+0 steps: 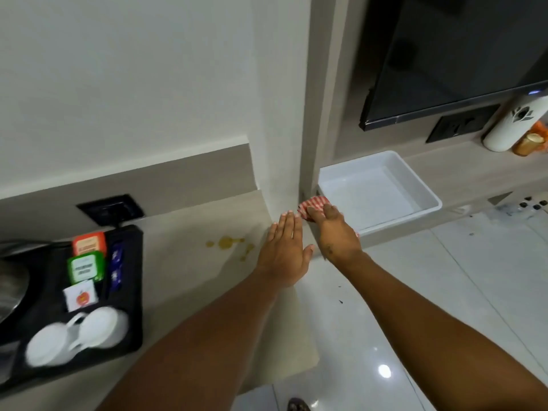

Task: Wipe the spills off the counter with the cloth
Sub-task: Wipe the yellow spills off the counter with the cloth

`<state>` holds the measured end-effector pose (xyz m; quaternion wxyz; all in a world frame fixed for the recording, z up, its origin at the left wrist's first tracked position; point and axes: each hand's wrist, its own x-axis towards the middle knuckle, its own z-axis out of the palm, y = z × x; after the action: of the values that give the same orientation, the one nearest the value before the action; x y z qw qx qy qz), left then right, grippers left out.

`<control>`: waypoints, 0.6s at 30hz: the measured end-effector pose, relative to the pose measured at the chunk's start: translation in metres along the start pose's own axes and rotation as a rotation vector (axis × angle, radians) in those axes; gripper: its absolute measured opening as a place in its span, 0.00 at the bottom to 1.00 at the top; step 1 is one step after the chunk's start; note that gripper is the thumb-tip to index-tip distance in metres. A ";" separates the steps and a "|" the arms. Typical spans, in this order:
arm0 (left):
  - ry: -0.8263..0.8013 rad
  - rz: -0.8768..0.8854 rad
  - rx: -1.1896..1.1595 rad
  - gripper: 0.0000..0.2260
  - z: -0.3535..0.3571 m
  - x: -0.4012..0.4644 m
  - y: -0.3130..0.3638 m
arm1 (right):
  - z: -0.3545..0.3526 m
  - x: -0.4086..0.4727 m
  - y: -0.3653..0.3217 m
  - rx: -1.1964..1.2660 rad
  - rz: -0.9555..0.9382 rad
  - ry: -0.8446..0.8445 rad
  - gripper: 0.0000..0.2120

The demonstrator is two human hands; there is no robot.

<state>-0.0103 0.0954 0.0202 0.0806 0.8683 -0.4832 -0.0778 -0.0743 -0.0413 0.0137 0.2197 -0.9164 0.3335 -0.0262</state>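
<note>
Yellow-orange spills point(227, 242) lie as several drops on the pale counter point(189, 262), near its right end. A red-and-white checked cloth point(312, 204) sits on the lower ledge beside the white tray, partly hidden under my right hand point(335, 232), which lies flat on it with the fingers extended. My left hand point(284, 250) is flat and open on the counter's right edge, just right of the spills, holding nothing.
A white tray point(427, 191) stands on the ledge right of the cloth. A black tray point(133, 292) with tea sachets and white cups point(77, 333) fills the counter's left. A wall socket point(111, 209) is behind it. A dark screen point(459, 54) hangs above; a white bottle point(516, 123) stands far right.
</note>
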 end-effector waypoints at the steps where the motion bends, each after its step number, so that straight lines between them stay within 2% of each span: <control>1: 0.006 -0.017 0.006 0.33 -0.002 -0.017 -0.007 | 0.007 -0.017 -0.014 -0.022 -0.033 -0.007 0.28; 6: 0.006 -0.104 0.005 0.33 -0.001 -0.112 -0.049 | 0.050 -0.103 -0.078 0.045 -0.081 -0.106 0.24; 10: -0.032 -0.206 0.010 0.37 0.015 -0.197 -0.089 | 0.082 -0.165 -0.107 0.189 -0.012 -0.148 0.23; 14: -0.036 -0.253 -0.001 0.39 0.037 -0.276 -0.129 | 0.109 -0.211 -0.111 0.113 -0.160 -0.123 0.33; 18: -0.105 -0.250 -0.002 0.39 0.048 -0.305 -0.165 | 0.129 -0.227 -0.113 -0.034 -0.060 -0.135 0.30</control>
<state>-0.0432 0.4379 -0.0449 0.0457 0.9163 -0.3748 -0.1333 -0.1581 0.2266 -0.0325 0.2252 -0.9292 0.2908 0.0349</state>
